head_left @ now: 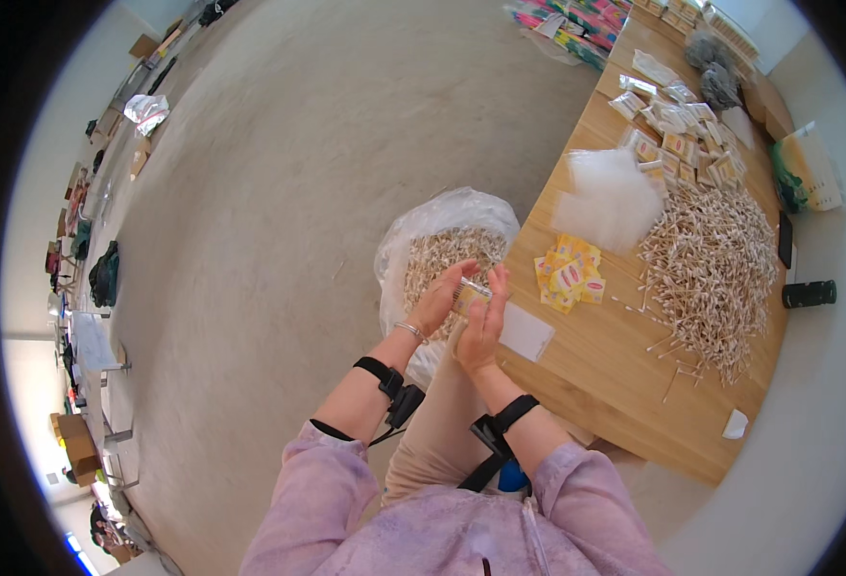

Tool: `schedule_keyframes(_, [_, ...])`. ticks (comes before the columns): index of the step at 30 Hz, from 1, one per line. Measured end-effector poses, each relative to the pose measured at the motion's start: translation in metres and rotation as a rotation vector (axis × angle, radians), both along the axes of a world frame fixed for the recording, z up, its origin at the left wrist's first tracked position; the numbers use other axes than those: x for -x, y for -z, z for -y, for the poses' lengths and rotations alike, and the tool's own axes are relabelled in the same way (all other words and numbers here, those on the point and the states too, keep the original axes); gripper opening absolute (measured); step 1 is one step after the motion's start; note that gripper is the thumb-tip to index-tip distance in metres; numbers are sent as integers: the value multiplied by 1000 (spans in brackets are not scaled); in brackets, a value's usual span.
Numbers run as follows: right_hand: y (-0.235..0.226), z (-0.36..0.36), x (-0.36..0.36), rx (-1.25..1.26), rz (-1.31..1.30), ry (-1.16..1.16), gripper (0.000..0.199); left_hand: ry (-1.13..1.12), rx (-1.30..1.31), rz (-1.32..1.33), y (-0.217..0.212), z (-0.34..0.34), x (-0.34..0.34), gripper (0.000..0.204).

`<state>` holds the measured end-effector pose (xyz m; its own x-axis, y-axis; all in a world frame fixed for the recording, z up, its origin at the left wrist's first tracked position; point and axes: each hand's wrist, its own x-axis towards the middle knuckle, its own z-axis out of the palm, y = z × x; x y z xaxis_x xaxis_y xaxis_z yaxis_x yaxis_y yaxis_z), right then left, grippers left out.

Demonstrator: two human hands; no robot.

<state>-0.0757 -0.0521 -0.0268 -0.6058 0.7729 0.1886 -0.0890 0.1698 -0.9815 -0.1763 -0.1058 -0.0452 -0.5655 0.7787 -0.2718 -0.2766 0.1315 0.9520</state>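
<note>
Between my two hands is a small clear packet of cotton swabs (470, 298) with a yellow label. My left hand (435, 305) is curled round its left side, and my right hand (483, 331) closes on it from the right. Both hands are over a large clear plastic bag (399, 230) of loose cotton swabs (442, 252) beside the table. Just right of my right hand, a white card or box (526, 332) lies on the table's near edge. Farther right lies a spread of yellow label cards (569, 274).
The wooden table (624, 403) bears a big heap of loose swabs (715, 269), a stack of clear bags (610, 197) and a pile of packed swabs (682, 139). A dark cylinder (809, 294) stands near the wall. Colourful packages (576, 29) lie beyond the table.
</note>
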Motion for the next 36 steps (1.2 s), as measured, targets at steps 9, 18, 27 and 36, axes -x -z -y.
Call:
schedule_keyframes(9, [4, 0, 5, -155, 106, 37, 46, -558, 213, 102, 24, 40, -27, 45])
schedule_keyframes(18, [8, -6, 4, -150, 118, 17, 46, -543, 112, 421, -7, 17, -53, 24])
schedule_keyframes(27, [-5, 0, 4, -47, 168, -44, 38, -602, 143, 493, 6, 12, -39, 24])
schedule_keyframes(36, [4, -7, 1, -62, 156, -35, 37, -550, 49, 389, -16, -10, -56, 32])
